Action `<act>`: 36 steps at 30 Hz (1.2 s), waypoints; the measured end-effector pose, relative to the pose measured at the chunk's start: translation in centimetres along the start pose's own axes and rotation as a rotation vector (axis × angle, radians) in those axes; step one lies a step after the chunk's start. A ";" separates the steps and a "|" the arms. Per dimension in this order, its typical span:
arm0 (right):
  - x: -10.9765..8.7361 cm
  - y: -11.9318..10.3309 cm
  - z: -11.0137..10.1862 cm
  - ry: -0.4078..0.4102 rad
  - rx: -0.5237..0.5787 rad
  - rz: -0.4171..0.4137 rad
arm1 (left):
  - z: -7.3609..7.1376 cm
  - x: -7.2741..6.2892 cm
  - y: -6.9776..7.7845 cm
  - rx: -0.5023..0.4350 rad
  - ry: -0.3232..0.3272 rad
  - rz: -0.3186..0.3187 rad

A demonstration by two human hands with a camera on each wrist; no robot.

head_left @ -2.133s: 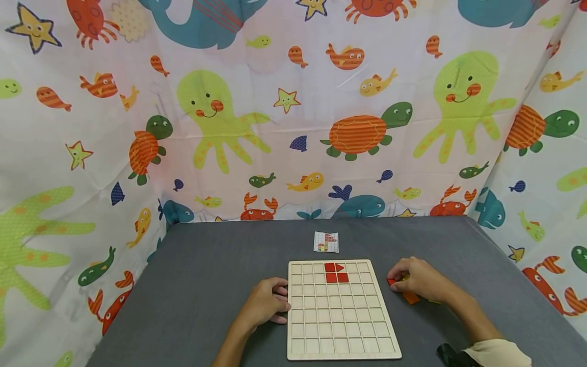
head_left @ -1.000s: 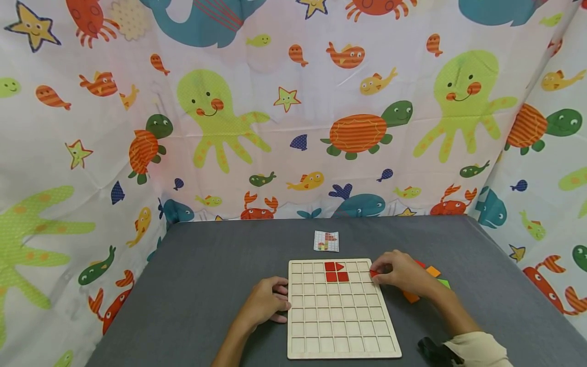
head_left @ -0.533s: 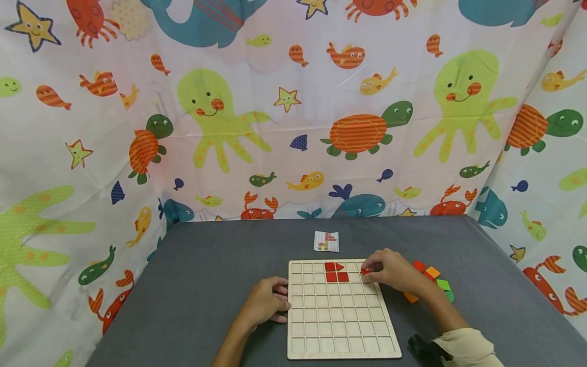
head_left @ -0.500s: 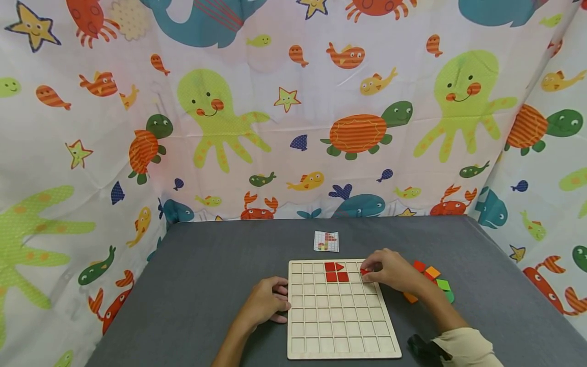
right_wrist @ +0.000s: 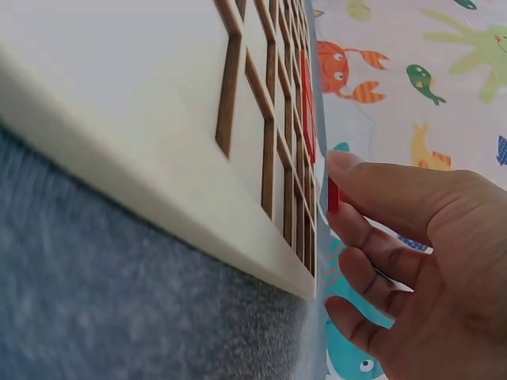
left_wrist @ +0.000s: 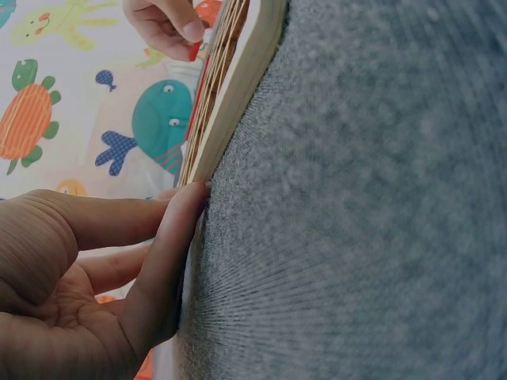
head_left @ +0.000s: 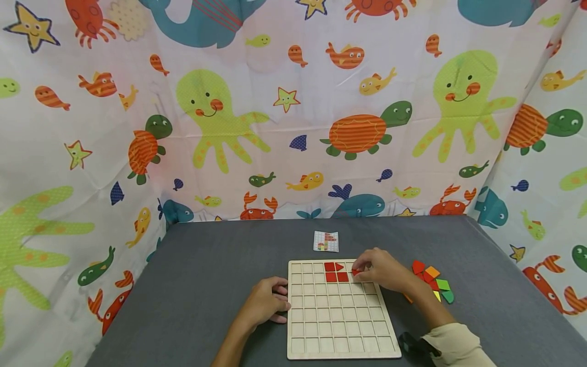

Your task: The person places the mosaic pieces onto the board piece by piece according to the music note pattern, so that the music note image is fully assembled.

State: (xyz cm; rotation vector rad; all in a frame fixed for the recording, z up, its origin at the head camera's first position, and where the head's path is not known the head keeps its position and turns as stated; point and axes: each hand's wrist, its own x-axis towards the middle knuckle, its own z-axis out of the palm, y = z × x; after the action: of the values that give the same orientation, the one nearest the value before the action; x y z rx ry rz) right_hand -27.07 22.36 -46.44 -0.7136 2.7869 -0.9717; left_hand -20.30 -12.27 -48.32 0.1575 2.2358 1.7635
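A wooden grid board [head_left: 344, 317] lies flat on the grey table. Three red squares and one red triangle [head_left: 339, 266] fill cells in its two far rows. My right hand [head_left: 378, 268] is over the board's far right part, pinching a small red tile [right_wrist: 333, 194] between thumb and index finger. In the head view the fingers partly cover that tile, so its full shape is hidden. My left hand [head_left: 265, 302] rests beside the left edge, thumb and fingertips touching the board's side; the left wrist view shows the thumb [left_wrist: 170, 245] against this edge.
Loose tiles lie right of the board: red [head_left: 418, 266], orange [head_left: 432, 272], light green [head_left: 443, 284], green [head_left: 448, 296] and yellow pieces, some partly behind the right forearm. A small pattern card [head_left: 326, 241] sits beyond the board. A printed curtain [head_left: 284, 153] surrounds the table.
My right hand has taken a red tile from the loose pieces and carried it left over the board's far right side. The left hand has stayed at the left edge.
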 end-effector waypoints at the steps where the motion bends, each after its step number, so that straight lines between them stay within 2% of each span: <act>1: 0.1 0.0 0.1 -0.004 -0.003 -0.004 | 0.0 0.0 0.0 -0.001 -0.001 0.002; 14: 0.4 -0.2 0.6 -0.031 -0.010 -0.047 | 0.1 0.0 0.1 -0.003 0.007 0.000; 22: 0.2 -0.5 0.6 -0.052 0.005 -0.008 | 0.0 0.1 0.0 0.001 0.009 0.007; 36: 0.5 -0.3 0.7 -0.076 -0.004 -0.042 | 0.0 0.0 0.0 -0.002 0.009 -0.005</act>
State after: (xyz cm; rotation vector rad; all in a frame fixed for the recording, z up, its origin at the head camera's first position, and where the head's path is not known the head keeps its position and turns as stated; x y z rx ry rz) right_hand -27.21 21.54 -46.84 -0.7946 2.7200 -0.9268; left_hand -20.30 -12.24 -48.33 0.1438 2.2383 1.7673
